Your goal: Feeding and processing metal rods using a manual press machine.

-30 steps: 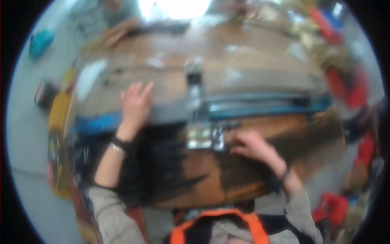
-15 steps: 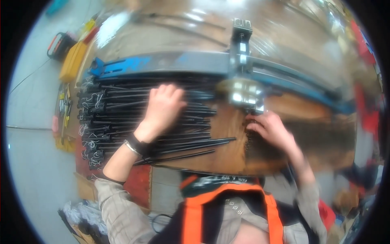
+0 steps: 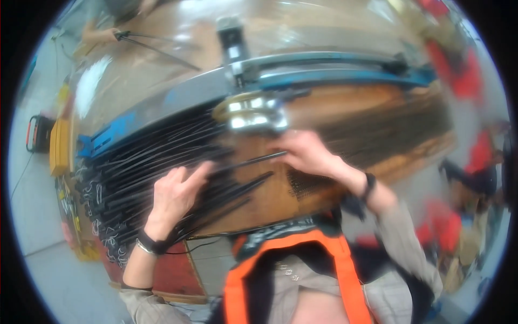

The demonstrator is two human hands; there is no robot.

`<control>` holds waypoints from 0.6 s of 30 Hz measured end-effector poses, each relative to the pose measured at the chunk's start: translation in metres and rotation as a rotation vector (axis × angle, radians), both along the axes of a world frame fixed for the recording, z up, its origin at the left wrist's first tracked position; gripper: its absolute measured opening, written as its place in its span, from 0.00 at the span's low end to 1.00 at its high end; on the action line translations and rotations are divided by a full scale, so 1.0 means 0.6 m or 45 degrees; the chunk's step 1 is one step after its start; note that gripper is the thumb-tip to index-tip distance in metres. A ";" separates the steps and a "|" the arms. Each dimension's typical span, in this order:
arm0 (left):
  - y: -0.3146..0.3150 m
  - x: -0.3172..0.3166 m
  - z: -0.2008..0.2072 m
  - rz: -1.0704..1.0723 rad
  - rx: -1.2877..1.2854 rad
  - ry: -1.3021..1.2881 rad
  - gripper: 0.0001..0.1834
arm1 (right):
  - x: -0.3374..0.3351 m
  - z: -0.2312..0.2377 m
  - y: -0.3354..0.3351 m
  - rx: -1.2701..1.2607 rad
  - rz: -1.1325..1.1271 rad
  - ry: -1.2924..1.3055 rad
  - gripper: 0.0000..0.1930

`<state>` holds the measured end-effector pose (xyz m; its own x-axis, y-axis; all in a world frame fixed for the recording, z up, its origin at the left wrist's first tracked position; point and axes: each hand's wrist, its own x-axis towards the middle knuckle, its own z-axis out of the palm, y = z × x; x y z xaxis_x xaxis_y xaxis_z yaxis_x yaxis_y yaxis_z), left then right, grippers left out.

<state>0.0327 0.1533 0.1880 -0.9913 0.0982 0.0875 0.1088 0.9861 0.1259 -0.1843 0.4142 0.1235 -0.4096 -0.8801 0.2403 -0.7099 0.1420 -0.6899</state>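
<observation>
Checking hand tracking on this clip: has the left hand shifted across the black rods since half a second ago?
Yes. The left hand now lies lower on the black rods, nearer the wooden table's near edge and farther from the blue rail.

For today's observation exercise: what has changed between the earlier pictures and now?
The left hand slid down the black rods toward their near edge. The right hand moved up under the metal clamp, at one rod's tip. The rods stayed spread on the wooden board.

This is a workshop. A worn wooden tabletop carries a long blue metal rail with a metal clamp block and a spread of thin black rods. Yellow tool cases sit on the grey floor beside it.
</observation>
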 end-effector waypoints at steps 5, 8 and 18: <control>0.038 -0.011 -0.001 0.025 0.028 0.146 0.25 | 0.009 -0.007 0.035 -0.240 -0.068 -0.103 0.14; 0.046 -0.017 0.004 0.043 0.027 0.173 0.25 | 0.016 0.000 0.054 -0.340 -0.154 -0.180 0.13; 0.072 -0.023 0.036 -0.067 -0.077 -0.010 0.19 | 0.014 -0.006 0.082 -0.221 0.128 0.424 0.27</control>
<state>0.0189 0.1968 0.2096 -0.9853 0.1547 0.0718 0.1596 0.9849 0.0674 -0.1757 0.4637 0.1198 -0.1979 -0.8463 0.4945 -0.9033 -0.0385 -0.4273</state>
